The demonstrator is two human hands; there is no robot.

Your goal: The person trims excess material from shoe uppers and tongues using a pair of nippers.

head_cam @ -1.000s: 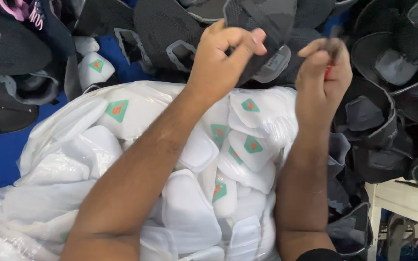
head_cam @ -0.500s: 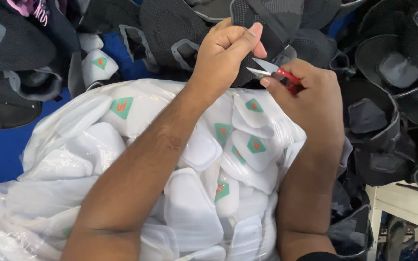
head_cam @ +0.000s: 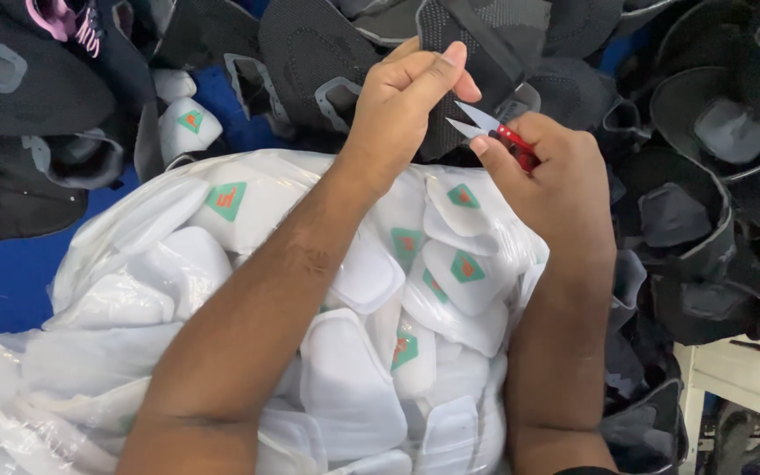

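My left hand [head_cam: 411, 92] pinches the edge of a black knitted shoe upper [head_cam: 477, 40] near the top middle. My right hand [head_cam: 556, 180] grips small red-handled thread snips [head_cam: 494, 132], their silver blades parted and pointing left toward the left fingers. Below both forearms lies a clear plastic bag [head_cam: 116, 299] stuffed with white padded tongue pieces [head_cam: 354, 387], some bearing green triangle labels [head_cam: 226, 200].
Several black shoe uppers [head_cam: 714, 132] are piled across the top and down the right side. A blue surface [head_cam: 2, 281] shows at the left. A white table frame [head_cam: 741, 383] stands at the lower right.
My right hand has come left, bringing the snips up to the left hand's fingers. The left hand keeps its pinch on the black upper.
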